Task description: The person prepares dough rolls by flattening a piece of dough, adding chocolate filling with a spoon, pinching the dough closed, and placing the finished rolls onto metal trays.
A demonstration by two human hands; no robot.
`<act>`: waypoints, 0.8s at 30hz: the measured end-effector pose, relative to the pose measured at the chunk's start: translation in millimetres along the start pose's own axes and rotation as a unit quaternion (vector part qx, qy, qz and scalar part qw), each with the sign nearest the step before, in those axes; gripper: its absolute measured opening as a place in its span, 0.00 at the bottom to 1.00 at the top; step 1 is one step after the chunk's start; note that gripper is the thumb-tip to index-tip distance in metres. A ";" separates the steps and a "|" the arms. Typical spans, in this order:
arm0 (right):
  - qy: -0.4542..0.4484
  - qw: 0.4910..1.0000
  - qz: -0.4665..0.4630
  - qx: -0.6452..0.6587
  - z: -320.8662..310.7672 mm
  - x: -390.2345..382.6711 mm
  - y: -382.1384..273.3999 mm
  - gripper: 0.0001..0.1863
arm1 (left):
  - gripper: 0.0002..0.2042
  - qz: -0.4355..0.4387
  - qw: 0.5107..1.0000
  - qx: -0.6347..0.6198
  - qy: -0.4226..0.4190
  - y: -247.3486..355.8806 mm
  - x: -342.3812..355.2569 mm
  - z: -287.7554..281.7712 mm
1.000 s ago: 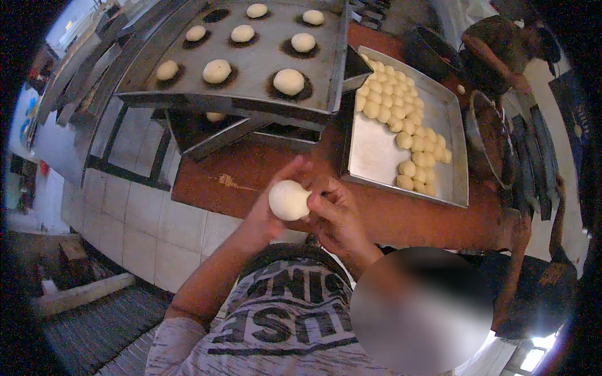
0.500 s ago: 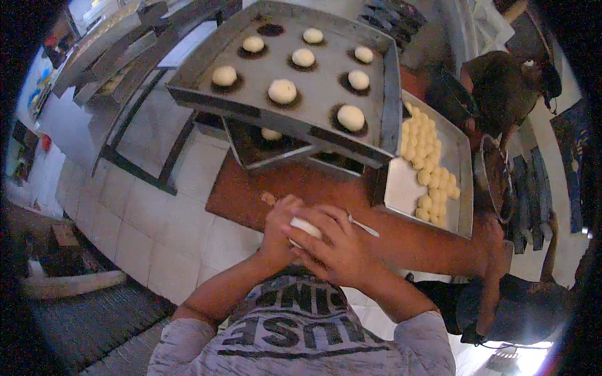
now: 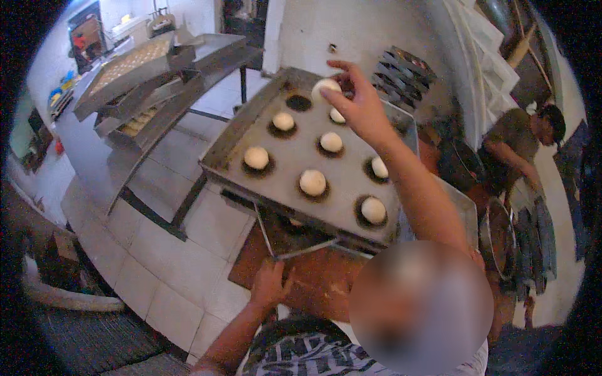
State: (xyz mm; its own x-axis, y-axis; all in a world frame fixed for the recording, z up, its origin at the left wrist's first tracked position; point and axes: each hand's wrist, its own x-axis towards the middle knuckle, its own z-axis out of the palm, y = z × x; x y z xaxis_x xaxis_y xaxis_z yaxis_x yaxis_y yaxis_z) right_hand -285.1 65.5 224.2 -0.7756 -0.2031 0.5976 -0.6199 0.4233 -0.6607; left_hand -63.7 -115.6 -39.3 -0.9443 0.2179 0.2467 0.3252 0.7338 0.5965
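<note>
My right hand (image 3: pixel 360 106) reaches over the far side of a large metal tray (image 3: pixel 241 141), pinching a pale, round dough ball (image 3: pixel 327 91) between thumb and fingers. That ball hangs just right of a bare dark round spot (image 3: pixel 299 103) on the tray. Several dough balls sit spaced apart on similar dark spots, among them one (image 3: pixel 331 143) near the middle and one (image 3: pixel 312 183) near the front. My left hand (image 3: pixel 269 285) is low at the edge of the reddish-brown table (image 3: pixel 313 291), holding nothing visible, its thumb apart from the fingers, beside the corner of a lower tray (image 3: pixel 276 254).
Under the large tray, the lower tray juts out at an angle. Stacked trays (image 3: pixel 135 78) stand on a metal-framed table at the far left. On the right a co-worker (image 3: pixel 511 147) bends near a large round pan (image 3: pixel 500 238). A blurred disc covers the lower right.
My hands have parted from around the dough ball. The right one has carried it up and forward over the tray; the left has dropped to the table edge. The view has tilted up.
</note>
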 end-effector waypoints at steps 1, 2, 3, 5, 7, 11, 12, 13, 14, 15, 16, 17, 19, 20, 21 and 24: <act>0.050 0.999 -0.008 -0.004 10.9 24.9 10.5 0.22 | 0.17 -0.012 1.000 0.017 -0.012 2.1 -0.3 -2.3; 0.098 0.995 -0.014 -0.005 22.3 45.9 24.4 0.22 | 0.18 -0.048 0.997 0.024 -0.057 3.6 -0.8 -3.5; 0.141 0.987 -0.056 -0.063 30.8 65.6 46.7 0.22 | 0.18 -0.081 0.991 0.029 -0.104 4.0 1.1 -3.5; 0.227 0.950 -0.127 -0.172 54.4 93.9 100.8 0.23 | 0.19 -0.077 0.988 0.056 -0.120 -5.2 -4.6 3.7; -0.094 0.934 0.029 -0.343 87.4 86.3 138.0 0.26 | 0.19 -0.092 0.986 0.052 -0.129 -13.1 -14.7 4.8; -0.018 0.937 0.047 -0.345 112.7 64.0 149.6 0.30 | 0.19 -0.117 0.985 -0.024 -0.126 -8.9 -11.1 1.7; -0.097 0.926 0.065 -0.360 112.9 62.4 155.3 0.30 | 0.19 -0.117 0.984 -0.027 -0.133 -5.9 -10.6 -0.2; -0.174 0.908 0.085 -0.372 113.2 59.9 163.1 0.31 | 0.19 -0.119 0.983 -0.033 -0.138 -3.6 -8.3 -1.2; -0.246 0.888 0.103 -0.375 116.4 60.3 163.7 0.31 | 0.19 -0.117 0.983 -0.018 -0.143 -5.4 -10.1 -7.3; -0.200 0.909 0.077 -0.358 110.8 67.3 154.0 0.30 | 0.19 -0.109 0.983 -0.010 -0.145 -5.1 -8.0 -7.6; -0.151 0.926 0.051 -0.341 103.6 78.4 143.7 0.29 | 0.19 -0.094 0.988 -0.003 -0.121 -11.6 -8.0 -3.4; -0.105 0.939 0.030 -0.327 91.9 85.3 130.4 0.28 | 0.19 -0.078 0.992 0.000 -0.102 -21.6 -12.7 6.2; 0.008 0.969 -0.039 -0.245 52.9 101.3 98.4 0.23 | 0.19 -0.056 0.994 0.006 -0.089 -20.1 -11.7 5.2; 0.048 0.979 -0.050 -0.192 31.6 92.1 69.1 0.20 | 0.19 -0.047 0.994 0.006 -0.098 -10.2 -4.0 -3.4; 0.094 0.984 -0.061 -0.142 10.7 77.7 36.0 0.17 | 0.20 -0.033 0.994 0.006 -0.108 -4.0 0.2 -7.7; 0.086 0.988 -0.078 -0.104 -33.1 4.6 -44.5 0.14 | 0.19 0.026 0.986 -0.002 -0.163 -13.7 -1.7 -2.8</act>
State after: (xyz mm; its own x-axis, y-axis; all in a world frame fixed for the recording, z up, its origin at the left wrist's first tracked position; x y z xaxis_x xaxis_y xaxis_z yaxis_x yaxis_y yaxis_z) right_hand -257.2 75.0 271.4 -0.6295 -0.1347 0.7652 -0.6789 0.5744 -0.4574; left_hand -66.4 -127.8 -45.7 -0.8920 0.4515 0.0194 0.3741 0.7135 0.5925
